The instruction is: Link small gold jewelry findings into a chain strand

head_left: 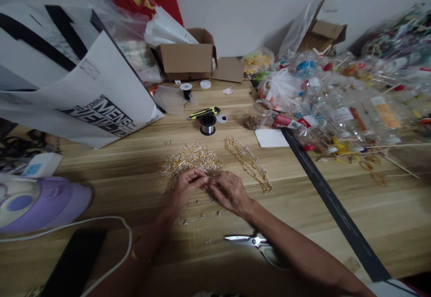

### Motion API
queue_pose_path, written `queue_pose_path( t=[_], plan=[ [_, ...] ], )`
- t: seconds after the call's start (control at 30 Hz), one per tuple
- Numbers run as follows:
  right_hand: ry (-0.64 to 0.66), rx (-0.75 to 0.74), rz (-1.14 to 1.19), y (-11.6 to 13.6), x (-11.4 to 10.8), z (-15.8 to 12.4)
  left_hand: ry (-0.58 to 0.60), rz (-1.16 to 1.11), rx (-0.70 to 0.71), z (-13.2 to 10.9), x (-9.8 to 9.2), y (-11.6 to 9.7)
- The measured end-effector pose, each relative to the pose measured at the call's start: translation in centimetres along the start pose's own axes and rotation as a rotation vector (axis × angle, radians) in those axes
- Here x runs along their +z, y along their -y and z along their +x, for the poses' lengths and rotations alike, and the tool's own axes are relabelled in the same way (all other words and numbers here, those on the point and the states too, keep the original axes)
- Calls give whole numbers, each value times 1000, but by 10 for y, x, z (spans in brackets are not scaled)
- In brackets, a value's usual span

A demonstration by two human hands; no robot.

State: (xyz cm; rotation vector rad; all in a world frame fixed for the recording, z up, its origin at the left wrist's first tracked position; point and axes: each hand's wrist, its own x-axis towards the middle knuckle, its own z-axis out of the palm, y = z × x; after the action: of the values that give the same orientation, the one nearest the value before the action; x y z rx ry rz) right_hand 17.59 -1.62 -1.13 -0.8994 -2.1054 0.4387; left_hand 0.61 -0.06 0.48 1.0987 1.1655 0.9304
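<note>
Two bare hands worked small gold jewellery pieces together on a wooden table.

The left hand [186, 188] and right hand [229, 191] met fingertip to fingertip, pinching a tiny gold piece [206, 179] too small to make out, just in front of a glittering heap of gold findings [191, 158]. Short beaded strands [201, 216] lay under the wrists; a looped gold chain [249, 162] lay to the right. Likely risks: the slippery little piece could drop into the heap and be lost, or a forearm could brush the steel scissors [251, 241] lying just beside it. The table [111, 184] was smooth, pale-grained wood.
</note>
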Motion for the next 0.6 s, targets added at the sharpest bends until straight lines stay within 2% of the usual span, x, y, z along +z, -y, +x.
queue_pose_path(
  t=[0.6],
  plan=[
    [11, 8, 4, 0, -1, 0, 32, 0, -11, -1, -1, 1]
  ],
)
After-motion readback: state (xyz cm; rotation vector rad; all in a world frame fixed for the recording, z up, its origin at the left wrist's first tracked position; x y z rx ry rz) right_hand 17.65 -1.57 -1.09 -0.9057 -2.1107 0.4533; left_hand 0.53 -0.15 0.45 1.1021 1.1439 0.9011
